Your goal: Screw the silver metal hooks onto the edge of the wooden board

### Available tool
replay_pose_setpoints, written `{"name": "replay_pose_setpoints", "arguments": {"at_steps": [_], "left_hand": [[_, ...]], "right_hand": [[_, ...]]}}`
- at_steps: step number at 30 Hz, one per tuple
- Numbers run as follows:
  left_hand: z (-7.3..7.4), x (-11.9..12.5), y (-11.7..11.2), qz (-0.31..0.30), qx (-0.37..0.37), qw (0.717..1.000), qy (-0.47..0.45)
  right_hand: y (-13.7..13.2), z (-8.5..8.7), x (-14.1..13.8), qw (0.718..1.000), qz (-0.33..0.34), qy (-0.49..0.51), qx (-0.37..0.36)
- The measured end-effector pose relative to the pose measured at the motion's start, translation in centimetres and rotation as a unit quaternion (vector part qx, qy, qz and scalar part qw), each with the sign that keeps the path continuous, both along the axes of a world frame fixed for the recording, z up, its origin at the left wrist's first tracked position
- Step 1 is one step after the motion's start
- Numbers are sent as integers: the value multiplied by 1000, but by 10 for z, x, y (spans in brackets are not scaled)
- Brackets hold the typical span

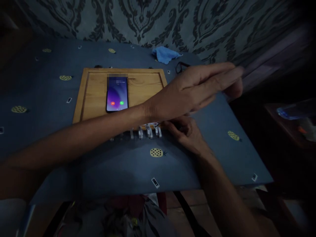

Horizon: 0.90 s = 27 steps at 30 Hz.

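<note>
My left hand (197, 87) reaches across to the right above the table, fingers stretched out flat and slightly blurred, holding nothing. My right hand (184, 131) rests on the blue cloth below it, fingers curled near several small pale objects (145, 131) lined up along the front edge of a wooden tray (145, 87); what the fingers hold is hidden. A smartphone (117, 95) lies on the tray with its screen lit, showing a red and a green call button.
A blue tablecloth (74, 154) with yellow pineapple prints covers the table. A crumpled light-blue cloth (165, 54) and dark eyeglasses (181, 66) lie at the back. Patterned wallpaper (148, 19) stands behind. Dim clutter (293, 118) sits off the right edge.
</note>
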<state>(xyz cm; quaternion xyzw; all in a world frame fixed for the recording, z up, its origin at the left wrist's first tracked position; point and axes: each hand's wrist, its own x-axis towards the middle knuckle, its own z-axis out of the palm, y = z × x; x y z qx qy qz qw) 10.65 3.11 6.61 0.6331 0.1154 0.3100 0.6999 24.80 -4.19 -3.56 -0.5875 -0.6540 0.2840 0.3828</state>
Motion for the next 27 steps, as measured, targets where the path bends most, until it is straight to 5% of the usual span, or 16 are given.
{"name": "replay_pose_setpoints", "arguments": {"at_steps": [3,12,16,19,21,27], "left_hand": [[-4,2,6,-68,21,996,-44],[-15,-6,4,24,9,994,-105],[-6,-16,31,24,128,989,-76],[-3,-48,60,148,244,957,52],[-11,-81,77,278,272,896,212],[-68,-167,89,350,222,855,312]], "right_hand": [[-1,3,0,1000,4,9,-7],[2,26,-19,998,32,42,28],[18,25,-21,999,0,43,22],[39,21,-18,999,-42,23,-1],[53,19,-15,997,-69,-8,-17],[67,23,-16,988,-114,-101,-28]]}}
